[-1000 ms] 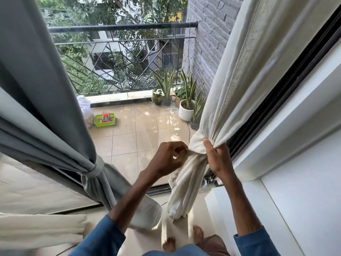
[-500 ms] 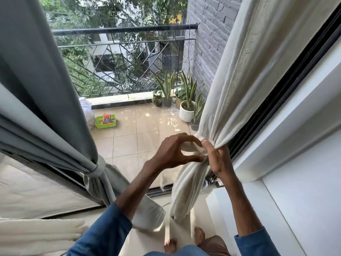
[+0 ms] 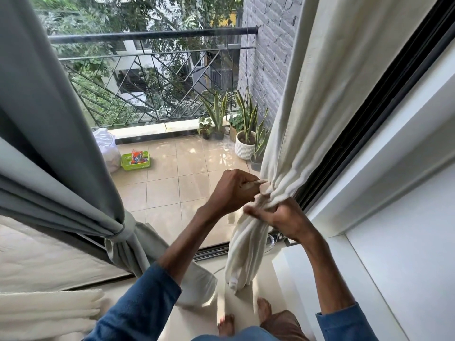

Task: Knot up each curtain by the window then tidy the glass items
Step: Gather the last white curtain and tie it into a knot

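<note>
— Cloth in both hands here! The long cream woven curtain point(image 3: 310, 107) hangs at the right edge of the window, close against the black window frame point(image 3: 369, 119). It is gathered into a thick rope right where the hands meet.

— And the hands themselves?

— The left hand point(image 3: 230, 190) is a closed fist, pinching a fold of that cream cloth and drawing it out to the left. The right hand point(image 3: 283, 217) is curled round the bunch just beneath, knuckles up, and the tail of fabric dangles below it toward the floor.

— How does it handle, do you reckon?

— Soft and limp, and I'd judge light enough for one hand. It's bulky, though: those are fat folds, so the knot wants a firm squeeze. The weave doesn't look slippery, so it should hold once cinched. The best grip is at the gathered neck, where the folds are packed tight, not on the loose tail.

— And the other side?

— The heavy grey curtain point(image 3: 49, 124) at the left edge of the window is already cinched in a knot point(image 3: 120, 232) low down.

— Glass items?

— None that I can make out from here.
</note>
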Available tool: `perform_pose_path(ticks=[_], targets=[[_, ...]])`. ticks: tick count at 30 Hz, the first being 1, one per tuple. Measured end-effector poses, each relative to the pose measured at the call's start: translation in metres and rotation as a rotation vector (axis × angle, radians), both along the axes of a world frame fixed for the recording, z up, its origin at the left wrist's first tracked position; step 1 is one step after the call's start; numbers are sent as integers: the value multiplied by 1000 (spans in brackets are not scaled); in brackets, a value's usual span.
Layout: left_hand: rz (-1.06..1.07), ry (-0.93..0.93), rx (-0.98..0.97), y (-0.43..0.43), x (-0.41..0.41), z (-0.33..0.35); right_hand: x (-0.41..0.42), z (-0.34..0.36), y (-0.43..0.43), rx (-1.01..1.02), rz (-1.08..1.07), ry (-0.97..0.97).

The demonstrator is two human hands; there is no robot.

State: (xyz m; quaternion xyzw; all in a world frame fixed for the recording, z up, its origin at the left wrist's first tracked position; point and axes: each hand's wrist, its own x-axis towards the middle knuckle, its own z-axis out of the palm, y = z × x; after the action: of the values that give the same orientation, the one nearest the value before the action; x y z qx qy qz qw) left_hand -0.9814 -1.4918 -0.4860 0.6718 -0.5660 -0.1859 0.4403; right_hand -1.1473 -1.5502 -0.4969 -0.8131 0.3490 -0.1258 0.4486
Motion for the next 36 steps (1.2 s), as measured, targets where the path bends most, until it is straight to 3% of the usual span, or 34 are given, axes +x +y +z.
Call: perform_pose_path(ticks=[2,5,14,18,23,27,31,36], targets=[[9,-32,-1,-4,1,1,1,-7,-1,-196,-59,60],[-2,-72,-37,-6,-4,8,4,-21,-2,-275,-164,16],[-28,-49,45,1,18,10,-3,-29,-8,-149,-366,19],[53,-244,182,9,44,1,-9,-19,-11,-120,-375,17],[78,-395,68,-3,39,6,1,-29,-3,-34,-285,49],[3,-400,-22,-9,15,19,9,-31,7,-9,-263,36],[38,-265,53,-11,2,28,6,-39,1,5,-279,38],[-160,-170,53,-12,0,14,4,-32,-5,-10,-318,27]])
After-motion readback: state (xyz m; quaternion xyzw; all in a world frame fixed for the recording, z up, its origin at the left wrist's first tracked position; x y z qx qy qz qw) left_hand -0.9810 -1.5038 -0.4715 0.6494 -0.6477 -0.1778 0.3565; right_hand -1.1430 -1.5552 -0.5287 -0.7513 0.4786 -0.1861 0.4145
